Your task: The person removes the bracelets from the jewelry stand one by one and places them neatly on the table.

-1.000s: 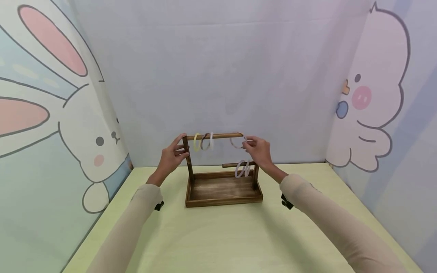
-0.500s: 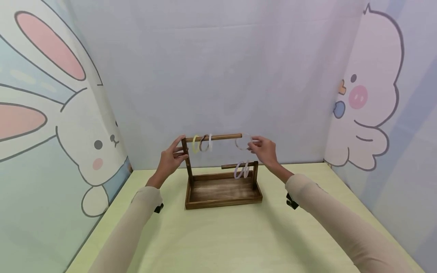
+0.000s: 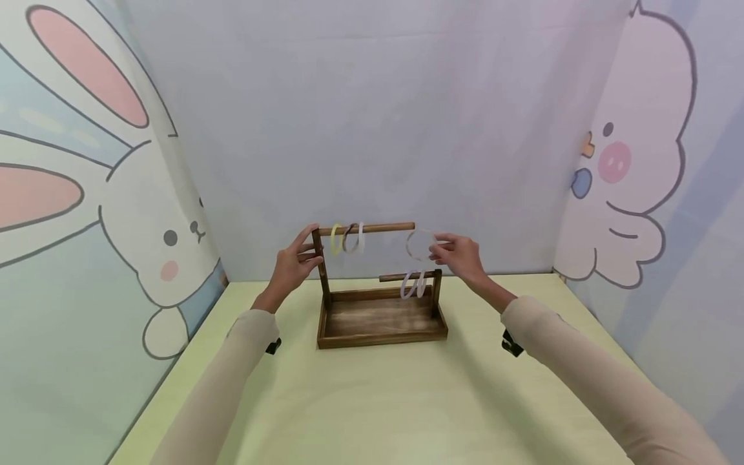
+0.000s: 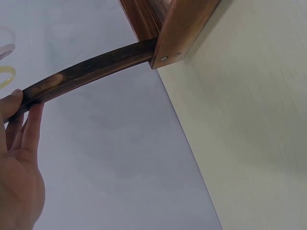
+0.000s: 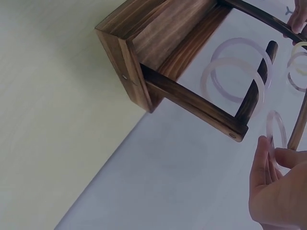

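Note:
My left hand (image 3: 292, 265) grips the top of the left post of a dark wooden bangle stand (image 3: 325, 284). In the left wrist view, thumb and fingers pinch that post (image 4: 91, 69) from both sides. Past the free right end of the upper bar (image 3: 392, 227), my right hand (image 3: 463, 257) pinches a pale translucent bangle (image 3: 409, 244) with a brownish part. On the upper bar hang a yellow bangle (image 3: 333, 240), a brown-and-grey bangle (image 3: 345, 241) and a white bangle (image 3: 361, 237). A lavender bangle (image 5: 214, 81) and a pale pinkish bangle (image 5: 205, 79) hang on the lower bar.
The stand's shallow tray base (image 3: 380, 340) rests on a pale yellow-green table (image 3: 372, 400). A light cloth backdrop (image 3: 372, 142) rises close behind it. Side panels carry a cartoon rabbit (image 3: 145, 219) on the left and a white cartoon figure (image 3: 633, 142) on the right.
My right hand has drawn the pale bangle rightwards, from around the upper bar's end to clear of it. The left hand keeps its grip on the post.

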`<state>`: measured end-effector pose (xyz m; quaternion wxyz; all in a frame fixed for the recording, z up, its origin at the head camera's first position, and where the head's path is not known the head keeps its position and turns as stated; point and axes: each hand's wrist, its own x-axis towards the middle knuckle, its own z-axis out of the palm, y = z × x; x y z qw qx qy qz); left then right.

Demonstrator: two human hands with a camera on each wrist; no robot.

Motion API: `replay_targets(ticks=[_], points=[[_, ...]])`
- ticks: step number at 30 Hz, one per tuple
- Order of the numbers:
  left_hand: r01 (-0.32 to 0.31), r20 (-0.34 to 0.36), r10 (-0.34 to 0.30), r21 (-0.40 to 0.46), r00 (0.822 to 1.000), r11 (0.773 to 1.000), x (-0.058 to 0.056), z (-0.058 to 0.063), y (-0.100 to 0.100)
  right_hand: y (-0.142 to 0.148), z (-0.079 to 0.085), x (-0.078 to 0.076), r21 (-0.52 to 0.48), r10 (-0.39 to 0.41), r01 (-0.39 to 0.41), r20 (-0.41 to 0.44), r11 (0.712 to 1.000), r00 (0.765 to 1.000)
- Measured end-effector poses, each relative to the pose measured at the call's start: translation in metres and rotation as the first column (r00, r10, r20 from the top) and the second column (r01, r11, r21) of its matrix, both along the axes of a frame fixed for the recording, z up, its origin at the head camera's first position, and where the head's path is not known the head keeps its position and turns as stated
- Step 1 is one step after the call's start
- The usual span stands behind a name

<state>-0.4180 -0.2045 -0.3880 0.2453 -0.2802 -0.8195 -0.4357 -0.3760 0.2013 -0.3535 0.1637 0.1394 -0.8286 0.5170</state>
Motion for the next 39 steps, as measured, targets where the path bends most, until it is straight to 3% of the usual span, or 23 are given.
replay_targets(ticks=[7, 18, 28, 34, 39], points=[[-0.001, 0.008, 0.001, -0.002, 1.0, 1.0, 0.0, 0.001, 0.0, -0.003, 0.005, 0.015, 0.055, 0.053, -0.054, 0.02, 0.997, 0.998], [0.002, 0.044, -0.002, 0.007, 0.999, 1.0, 0.0, 0.002, -0.002, -0.024, 0.0, 0.032, 0.006, 0.156, -0.158, 0.106, 0.987, 0.982], [0.014, 0.013, -0.014, 0.002, 1.0, 1.0, -0.003, 0.001, -0.001, -0.049, -0.003, 0.046, -0.055, 0.252, -0.247, 0.123, 0.967, 0.96], [0.001, 0.024, -0.001, 0.002, 1.0, 1.0, -0.002, 0.002, -0.001, -0.064, -0.01, 0.052, -0.022, 0.267, -0.266, 0.139, 0.964, 0.954], [-0.01, 0.039, 0.01, 0.003, 0.999, 1.0, -0.001, 0.003, -0.001, -0.073, -0.023, 0.057, -0.041, 0.324, -0.322, 0.157, 0.946, 0.933]])
